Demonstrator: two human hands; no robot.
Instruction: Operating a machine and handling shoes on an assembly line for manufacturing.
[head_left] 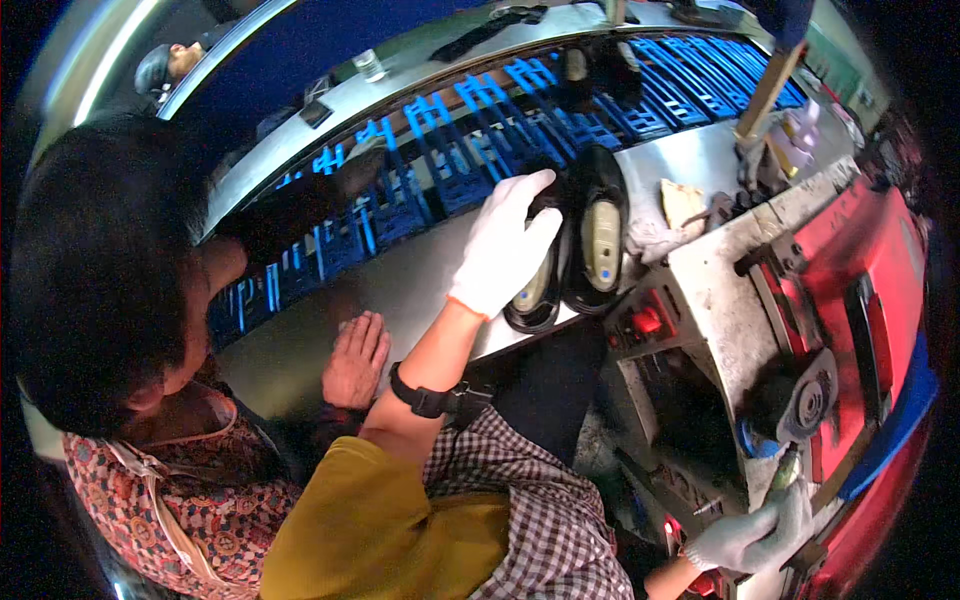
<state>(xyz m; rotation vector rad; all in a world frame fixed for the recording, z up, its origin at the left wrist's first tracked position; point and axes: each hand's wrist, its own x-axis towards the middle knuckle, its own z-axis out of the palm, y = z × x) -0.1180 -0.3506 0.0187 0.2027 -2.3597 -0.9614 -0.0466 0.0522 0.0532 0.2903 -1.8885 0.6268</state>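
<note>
My left hand, in a white glove, lies over the far part of a black shoe, thumb and forefinger spread apart. Whether it grips the shoe does not show. Close on its right stands a second black shoe, with a pale yellowish insert marked by a blue dot. At the lower right my right hand, in a greyish glove, has its fingers closed round a small pale-green piece whose kind I cannot make out. That hand is just below a dark round part of the red machine.
A conveyor with blue-lit slats runs behind the metal ledge. More dark shoes sit on it. Close at my left is a co-worker, whose bare hand rests near my forearm. The red machine stands at right.
</note>
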